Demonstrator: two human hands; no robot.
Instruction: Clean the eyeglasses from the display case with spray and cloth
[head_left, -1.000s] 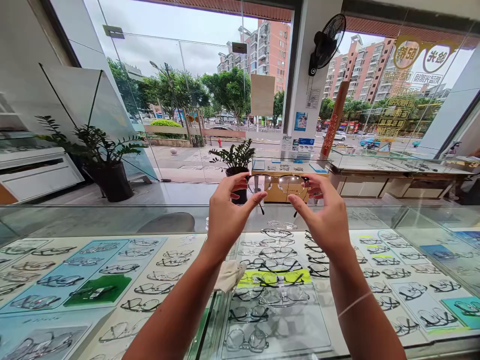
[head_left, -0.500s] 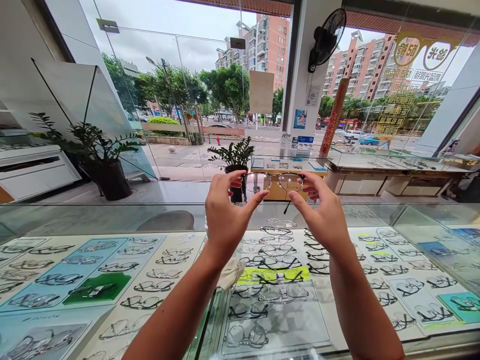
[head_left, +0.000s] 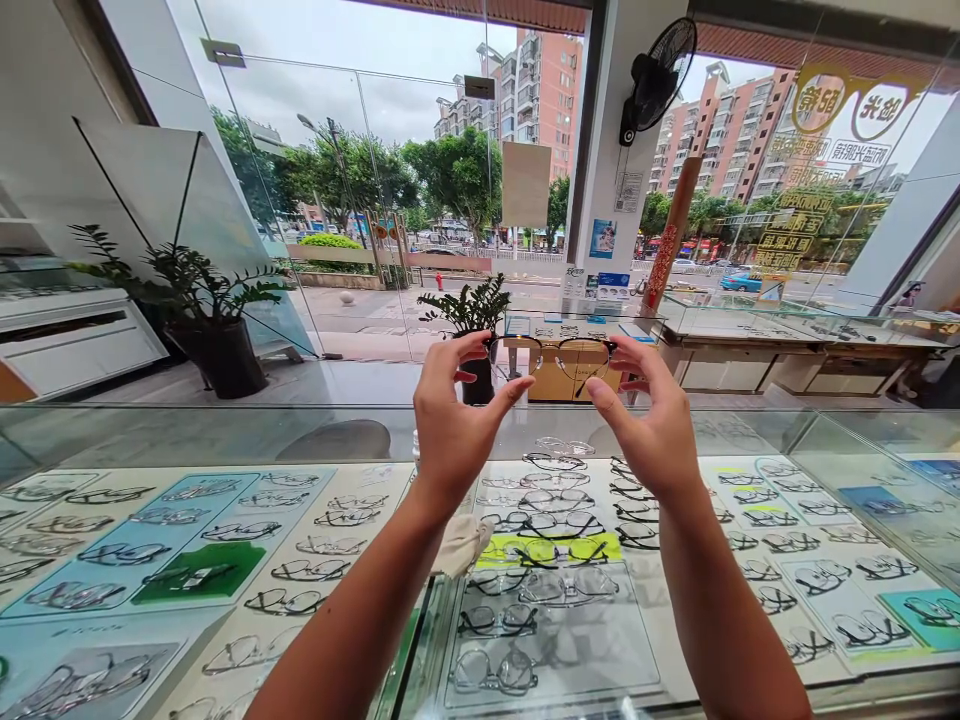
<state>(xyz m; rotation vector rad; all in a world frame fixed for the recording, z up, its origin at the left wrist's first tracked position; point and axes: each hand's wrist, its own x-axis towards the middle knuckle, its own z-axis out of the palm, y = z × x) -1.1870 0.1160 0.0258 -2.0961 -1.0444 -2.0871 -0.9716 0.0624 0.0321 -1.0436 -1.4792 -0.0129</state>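
A pair of eyeglasses [head_left: 551,343] with a dark upper rim and clear lenses is held up above the glass display case [head_left: 375,440]. My left hand [head_left: 457,420] grips its left end between fingers and thumb. At the right end, my right hand [head_left: 649,410] pinches the frame the same way, its thumb below the lens. One dark temple shows beneath the right lens. Rows of other spectacle frames [head_left: 555,497] lie under the hands in the case. A crumpled pale cloth [head_left: 459,543] rests by my left wrist.
A yellow strip [head_left: 607,547] and a green tray [head_left: 199,573] lie among the frames. Beyond the case stand a potted plant [head_left: 217,345], a smaller plant [head_left: 469,305] and another display counter [head_left: 720,335]. A wall fan [head_left: 656,80] hangs on the pillar.
The eyeglasses have risen slightly and tilted, so the dark temple now shows behind the right lens rather than hanging lower. Both hands keep their hold, shifting slightly right.
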